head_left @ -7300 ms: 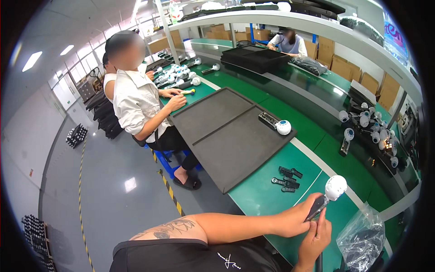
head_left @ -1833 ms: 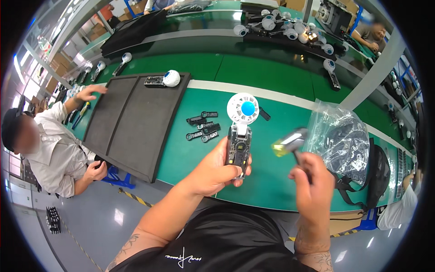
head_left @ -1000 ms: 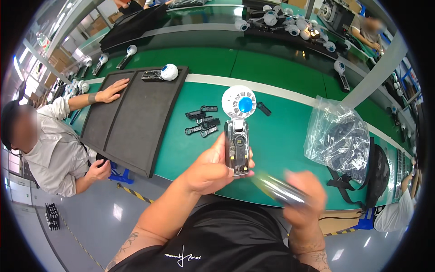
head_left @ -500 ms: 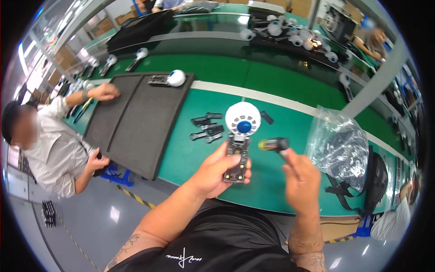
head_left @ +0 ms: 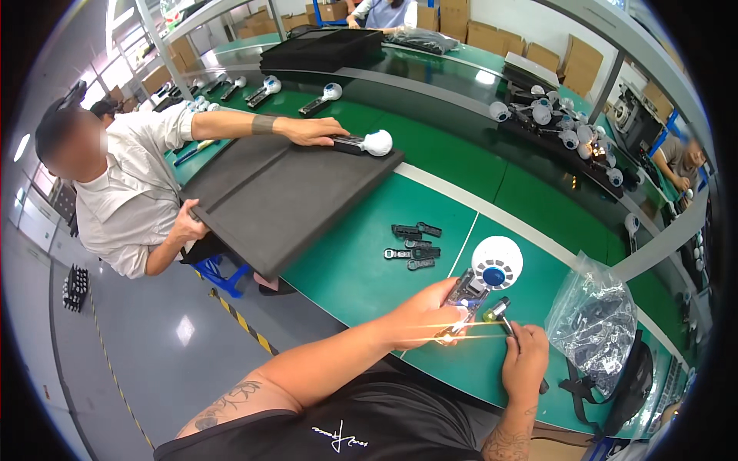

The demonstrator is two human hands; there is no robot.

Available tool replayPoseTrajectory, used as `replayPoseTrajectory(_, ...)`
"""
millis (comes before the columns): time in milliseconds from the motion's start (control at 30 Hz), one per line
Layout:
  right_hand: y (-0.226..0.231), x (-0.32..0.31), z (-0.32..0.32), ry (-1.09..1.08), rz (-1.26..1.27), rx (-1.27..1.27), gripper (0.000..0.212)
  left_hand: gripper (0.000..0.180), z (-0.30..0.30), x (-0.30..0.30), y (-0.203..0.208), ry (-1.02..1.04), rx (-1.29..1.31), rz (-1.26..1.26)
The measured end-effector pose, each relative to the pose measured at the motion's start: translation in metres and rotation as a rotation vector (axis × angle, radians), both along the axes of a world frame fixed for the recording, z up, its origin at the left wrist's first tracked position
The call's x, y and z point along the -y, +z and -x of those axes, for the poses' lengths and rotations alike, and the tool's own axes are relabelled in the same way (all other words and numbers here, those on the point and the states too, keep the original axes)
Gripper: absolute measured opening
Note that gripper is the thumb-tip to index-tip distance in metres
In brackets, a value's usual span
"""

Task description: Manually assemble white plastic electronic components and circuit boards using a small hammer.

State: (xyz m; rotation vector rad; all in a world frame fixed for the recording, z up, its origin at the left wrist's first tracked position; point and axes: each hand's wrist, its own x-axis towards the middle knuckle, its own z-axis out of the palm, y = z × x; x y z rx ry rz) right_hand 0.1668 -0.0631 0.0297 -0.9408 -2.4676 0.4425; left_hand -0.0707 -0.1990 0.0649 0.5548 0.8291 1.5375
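In my left hand (head_left: 424, 313) is a wand-like light stick (head_left: 466, 289), its white round head with a blue centre pointing up and away from me. Its dark handle lies open, showing circuitry, and a bright glow with streaks comes from the lower end. My fingers wrap round that handle. Just right of it, my right hand (head_left: 527, 355) grips a small mallet (head_left: 496, 310) with a yellow-and-black head close to the handle. Several black plastic handle parts (head_left: 415, 246) lie on the green table beyond my left hand.
A clear plastic bag (head_left: 592, 323) and a black bag (head_left: 630, 384) lie at the right. At the left a co-worker's hand (head_left: 311, 131) touches another light stick (head_left: 361, 144) on a dark grey foam board (head_left: 284, 207). More light sticks (head_left: 565, 127) are piled at the far right.
The view has turned left. The light stick is tilted to the right and its lower end glows. The mallet has come down beside it. The co-worker has reached the light stick on the board.
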Motion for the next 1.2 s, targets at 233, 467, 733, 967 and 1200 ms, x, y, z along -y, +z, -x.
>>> replayPoseTrajectory(233,-0.001,0.001,0.004,-0.045,-0.038,0.020,0.032,0.044,0.009,-0.005,-0.006,-0.012,0.089,-0.089)
replayPoseTrajectory(467,0.005,0.002,0.004,-0.052,-0.018,0.033,0.031,0.049,0.016,-0.007,0.002,0.003,0.089,-0.115)
replayPoseTrajectory(733,0.005,0.002,0.001,-0.037,-0.017,0.021,0.031,0.049,0.018,-0.005,-0.001,0.048,0.073,-0.145)
replayPoseTrajectory(967,0.003,0.001,0.002,-0.055,-0.013,0.050,0.031,0.042,0.016,-0.010,0.002,0.097,0.046,-0.099)
replayPoseTrajectory(1200,0.002,-0.001,0.000,-0.046,-0.035,0.039,0.031,0.041,0.011,-0.014,-0.001,0.122,-0.005,-0.104)
